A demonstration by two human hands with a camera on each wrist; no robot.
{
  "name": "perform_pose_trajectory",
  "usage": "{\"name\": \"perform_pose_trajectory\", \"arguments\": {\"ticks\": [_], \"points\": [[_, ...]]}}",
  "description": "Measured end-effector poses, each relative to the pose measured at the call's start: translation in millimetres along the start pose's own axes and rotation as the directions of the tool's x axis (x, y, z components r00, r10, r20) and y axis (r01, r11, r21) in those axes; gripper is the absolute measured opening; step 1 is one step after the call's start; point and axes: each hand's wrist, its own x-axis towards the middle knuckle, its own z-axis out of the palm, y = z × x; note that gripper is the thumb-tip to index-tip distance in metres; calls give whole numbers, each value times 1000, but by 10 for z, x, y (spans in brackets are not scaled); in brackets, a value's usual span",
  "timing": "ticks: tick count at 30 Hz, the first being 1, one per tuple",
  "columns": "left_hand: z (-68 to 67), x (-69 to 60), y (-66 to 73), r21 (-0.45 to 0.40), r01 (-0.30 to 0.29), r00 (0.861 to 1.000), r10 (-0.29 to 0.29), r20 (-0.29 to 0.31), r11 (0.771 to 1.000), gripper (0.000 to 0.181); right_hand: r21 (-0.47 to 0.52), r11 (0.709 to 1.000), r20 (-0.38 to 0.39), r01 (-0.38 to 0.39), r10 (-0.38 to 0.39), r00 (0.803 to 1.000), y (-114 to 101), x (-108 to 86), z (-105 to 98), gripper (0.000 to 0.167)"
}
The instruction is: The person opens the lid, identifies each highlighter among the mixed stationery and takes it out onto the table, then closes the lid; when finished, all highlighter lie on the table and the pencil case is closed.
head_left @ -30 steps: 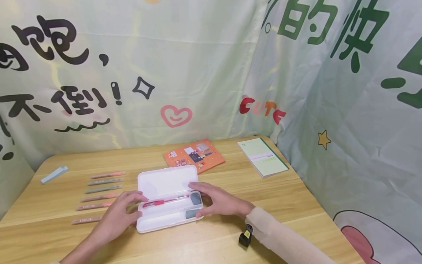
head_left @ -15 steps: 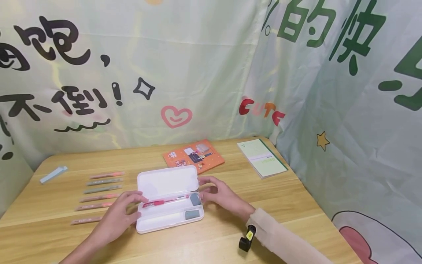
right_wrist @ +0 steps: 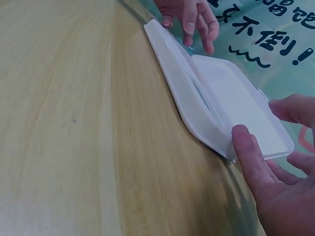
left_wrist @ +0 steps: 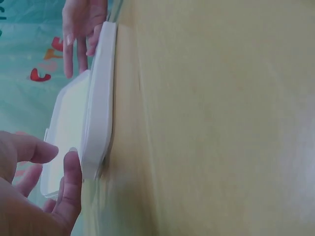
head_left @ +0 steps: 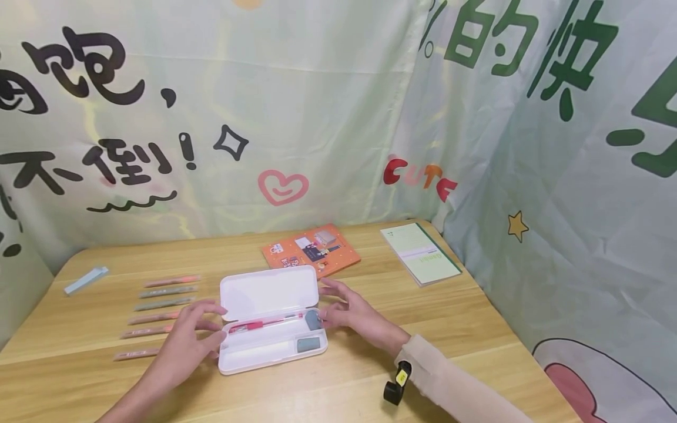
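An opened white pencil case [head_left: 268,294] lies on the table, its lid tipped back. Inside are a red pen [head_left: 259,324], a grey round-ended piece [head_left: 313,320] and a grey block [head_left: 308,344]. At the case's left end is my left hand [head_left: 185,343], fingers loosely bent and thumb apart from them; in the left wrist view nothing sits between them. My right hand [head_left: 359,314] is by the right end, fingertips close to lid and tray. In the right wrist view its thumb and fingers [right_wrist: 246,147] are spread; whether they touch the case I cannot tell.
Several pens [head_left: 164,305] lie in a column left of the case. A light blue strip [head_left: 86,281] is at the far left. Behind the case lies an orange booklet [head_left: 312,249], and a pale green notebook [head_left: 421,252] is at the back right. Printed curtains enclose the table.
My right hand has drawn back from the front of the case and lid to its right end. My left fingers have lifted slightly and shifted left. The case stays nearly in place.
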Motion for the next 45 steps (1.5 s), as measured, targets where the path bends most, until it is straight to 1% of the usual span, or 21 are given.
{"name": "perform_pose_trajectory", "arguments": {"ticks": [4,7,9,13,16,17,20,24,26,28,30,31,34,37,41,43,45], "points": [[-18,5,-15,-102,58,997,-52,54,993,72,-16,1000,6,-7,7,1000,0,5,-1,80],[-25,19,-31,-164,103,991,-88,97,981,83,-38,999,3,-13,13,1000,-5,5,0,81],[-27,24,-33,-189,136,987,-117,108,972,86,-52,999,0,-15,16,1000,-11,0,0,82],[-21,25,-1,-197,202,977,-182,115,959,88,-59,998,5,-8,8,1000,-13,-10,-5,83],[-15,13,35,-191,231,971,-212,113,954,85,-29,999,23,14,-13,1000,-11,-15,-12,83],[-14,7,44,-194,234,970,-215,112,953,85,-20,1000,31,24,-23,999,-12,-18,-14,82],[-17,-18,51,-225,207,976,-184,116,952,82,-4,999,43,37,-37,998,-15,-23,-18,78],[-31,-44,47,-257,179,981,-152,120,950,76,10,999,51,41,-42,998,-29,-24,-10,57],[-40,-47,52,-234,194,977,-168,128,953,76,24,999,53,47,-48,997,-31,-23,-2,53],[-46,-47,54,-181,209,973,-186,136,961,74,27,998,52,55,-57,997,-37,-28,7,53],[-45,-53,56,-132,211,971,-193,140,969,69,-13,999,41,48,-47,998,-28,-40,6,51],[-43,-62,55,-110,208,971,-192,139,972,66,-43,998,33,42,-41,999,-21,-47,4,49],[-35,-105,35,-69,160,980,-150,133,985,55,-112,993,30,27,-24,999,-2,-69,-8,44],[-30,-153,4,-40,107,987,-102,126,993,47,-158,987,48,35,-28,998,30,-77,-20,46],[-21,-194,-53,22,-5,992,2,128,1000,37,-219,972,83,85,-68,994,67,-76,-26,52],[-13,-207,-79,56,-70,990,62,127,996,33,-257,960,98,112,-89,991,80,-71,-25,54],[-6,-220,-98,73,-116,986,106,127,991,31,-286,948,112,136,-108,988,89,-65,-23,55]]}}
